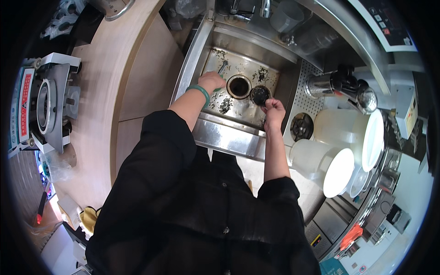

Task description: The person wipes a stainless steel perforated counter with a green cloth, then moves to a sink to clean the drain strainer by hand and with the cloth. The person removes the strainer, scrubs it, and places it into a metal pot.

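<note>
In the stainless steel sink [229, 118], my right hand [274, 111] grips the rim of a round metal drain strainer [260, 95] with dark, wet residue inside. It is tilted beside the open drain hole [238, 87], which looks dark within. My left hand [210, 81], with a green bangle at the wrist, is closed around a slim tool [223, 67]. The tool has a grey end and green parts beside the fingers; its exact kind is partly hidden. Dark wet bits like tea leaves [225, 105] lie scattered in clumps over the sink floor.
A faucet [265, 8] and a translucent pitcher [287, 16] stand behind the sink. To the right are a perforated drain tray [309, 77], a pitcher rinser [301, 126] and large translucent containers [321, 161]. A wooden counter [99, 86] bearing a sealing machine [51, 106] runs along the left.
</note>
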Action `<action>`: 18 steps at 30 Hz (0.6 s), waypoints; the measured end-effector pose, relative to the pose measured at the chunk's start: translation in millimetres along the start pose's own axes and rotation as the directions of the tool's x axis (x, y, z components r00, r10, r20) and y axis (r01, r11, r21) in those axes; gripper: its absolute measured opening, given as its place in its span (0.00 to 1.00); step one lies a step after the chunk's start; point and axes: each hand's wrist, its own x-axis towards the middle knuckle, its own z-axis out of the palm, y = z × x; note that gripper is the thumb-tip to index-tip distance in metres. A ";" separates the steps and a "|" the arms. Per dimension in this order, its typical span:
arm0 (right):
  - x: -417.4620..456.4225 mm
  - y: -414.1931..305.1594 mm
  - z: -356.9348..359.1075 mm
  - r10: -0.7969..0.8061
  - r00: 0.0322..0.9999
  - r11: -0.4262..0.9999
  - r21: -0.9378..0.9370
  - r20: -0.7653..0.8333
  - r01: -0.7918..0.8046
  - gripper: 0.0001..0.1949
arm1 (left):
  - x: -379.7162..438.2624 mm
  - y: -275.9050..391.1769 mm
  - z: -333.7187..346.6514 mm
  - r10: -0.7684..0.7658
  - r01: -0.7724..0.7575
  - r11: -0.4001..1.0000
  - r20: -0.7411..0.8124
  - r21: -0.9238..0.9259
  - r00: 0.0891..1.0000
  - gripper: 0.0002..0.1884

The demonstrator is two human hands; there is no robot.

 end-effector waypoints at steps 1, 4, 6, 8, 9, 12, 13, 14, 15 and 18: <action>-0.3 -0.2 -1.4 0.002 1.000 1.000 -0.002 -0.005 -0.002 0.01 | 4.5 -0.1 3.3 -0.035 0.034 0.999 0.036 0.011 0.999 0.18; 0.9 2.9 -2.0 0.027 0.999 0.999 0.038 -0.035 -0.026 0.01 | 17.6 -3.0 12.7 -0.156 0.153 0.988 0.119 0.036 0.981 0.20; -0.9 7.9 -0.6 0.026 0.998 0.999 0.045 -0.053 -0.023 0.02 | 24.7 -11.8 19.7 -0.205 0.203 0.979 0.104 0.032 0.973 0.19; 0.9 13.5 0.4 0.038 0.999 0.997 0.067 -0.023 -0.037 0.02 | 32.7 -19.4 26.6 -0.263 0.263 0.965 0.090 0.021 0.960 0.19; 2.1 17.4 -2.1 0.047 0.999 0.996 0.077 -0.020 -0.045 0.02 | 29.7 -15.8 27.4 -0.224 0.222 0.974 0.098 0.037 0.970 0.19; 4.6 14.4 -4.5 0.078 0.997 0.994 0.076 -0.030 -0.076 0.01 | 16.7 -5.0 20.5 -0.121 0.115 0.991 0.095 0.074 0.988 0.19; 4.8 13.1 -1.7 0.098 0.995 0.992 0.079 -0.016 -0.096 0.02 | 16.3 -8.4 18.8 -0.033 0.028 0.997 0.077 0.071 0.996 0.19; 5.5 12.1 2.7 0.078 0.997 0.993 0.085 0.009 -0.079 0.02 | 14.9 -13.2 17.6 0.055 -0.059 0.996 0.060 0.071 0.997 0.19; 5.5 10.7 4.7 0.060 0.998 0.994 0.086 0.022 -0.062 0.02 | 9.3 -13.4 18.5 0.150 -0.154 0.986 0.053 0.071 0.987 0.20; 8.7 2.7 13.9 0.005 0.998 0.997 0.080 0.067 -0.010 0.02 | -3.2 -8.8 14.1 0.149 -0.139 0.981 0.064 -0.135 0.987 0.25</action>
